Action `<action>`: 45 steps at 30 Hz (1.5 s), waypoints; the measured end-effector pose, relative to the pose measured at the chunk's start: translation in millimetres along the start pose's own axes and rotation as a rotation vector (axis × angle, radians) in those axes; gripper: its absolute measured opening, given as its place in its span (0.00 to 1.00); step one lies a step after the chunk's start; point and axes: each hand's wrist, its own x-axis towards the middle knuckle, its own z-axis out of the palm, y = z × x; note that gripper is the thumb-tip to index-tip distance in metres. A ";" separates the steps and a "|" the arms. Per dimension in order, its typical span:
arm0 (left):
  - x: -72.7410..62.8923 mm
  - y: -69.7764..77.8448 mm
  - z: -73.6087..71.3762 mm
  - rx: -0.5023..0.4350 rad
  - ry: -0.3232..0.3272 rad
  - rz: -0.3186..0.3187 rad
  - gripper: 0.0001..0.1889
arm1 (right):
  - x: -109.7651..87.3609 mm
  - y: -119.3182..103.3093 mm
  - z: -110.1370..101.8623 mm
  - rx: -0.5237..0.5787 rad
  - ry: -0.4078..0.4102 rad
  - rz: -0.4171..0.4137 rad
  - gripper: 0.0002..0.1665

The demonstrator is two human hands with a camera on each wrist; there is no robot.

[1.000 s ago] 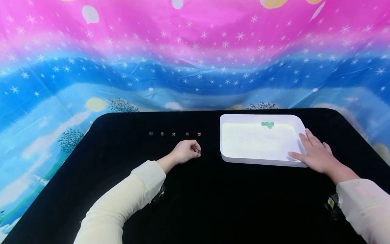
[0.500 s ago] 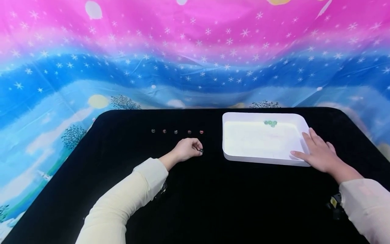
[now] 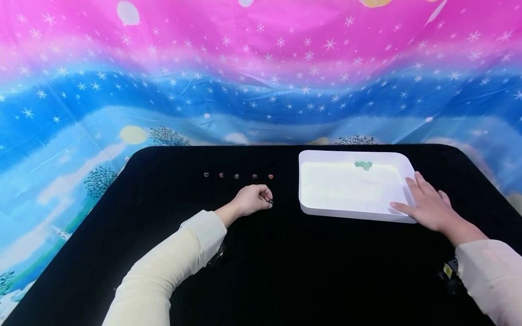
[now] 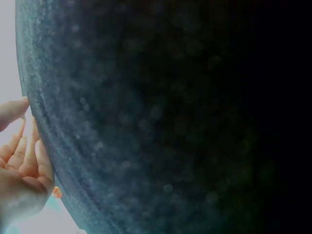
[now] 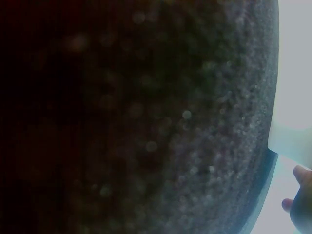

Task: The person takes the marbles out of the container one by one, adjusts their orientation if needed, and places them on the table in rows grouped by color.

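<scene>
Left hand (image 3: 249,200): narrow; I see thumb and forefinger pinching a small dark bead (image 3: 271,202) at their tips, just above or on the cloth, I can't tell which.
Dark bead: in the left hand's pinch, on the near side of the row's right end and left of the tray, apart from both.
Bead row (image 3: 236,176): five small glassy beads spaced out in a line on the black bench (image 3: 318,262), some clear, some reddish, beyond the left hand.
White tray (image 3: 346,188): a shallow rectangle with rounded corners, on the bench to the right of the row.
Green beads (image 3: 363,165): a small cluster inside the tray, near its far wall and right of centre; I can't count them surely.
Right hand (image 3: 432,206): wide, fingers spread along the tray's right side, thumb lapping over the rim near the front corner; I see nothing gripped.
Wrist views: mostly blurred dark cloth on my feeds; the left hand shows at one edge, the right hand and a pale tray side at the other.
Sleeves (image 3: 167,267): cream, on both arms.
Backdrop (image 3: 261,68): pink and blue fabric with snowflakes and trees, behind the bench.
</scene>
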 end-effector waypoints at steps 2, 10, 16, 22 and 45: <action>-0.1 0.5 -0.1 -0.007 -0.006 -0.006 0.07 | -0.5 -0.4 -0.5 0.001 0.003 0.000 0.54; -0.2 1.7 -1.6 -0.075 -0.036 -0.024 0.08 | -2.8 0.6 -1.8 0.001 0.007 -0.001 0.54; -0.4 1.7 -6.1 -0.187 -0.095 -0.035 0.11 | -4.1 1.3 -2.7 0.010 0.008 0.002 0.54; -1.2 -0.4 -13.2 -0.193 -0.076 -0.011 0.11 | -3.8 1.4 -2.1 0.025 0.007 -0.003 0.54; -12.4 63.8 -22.3 -0.364 -0.023 0.135 0.13 | -1.6 -2.1 -3.3 0.022 0.018 -0.007 0.55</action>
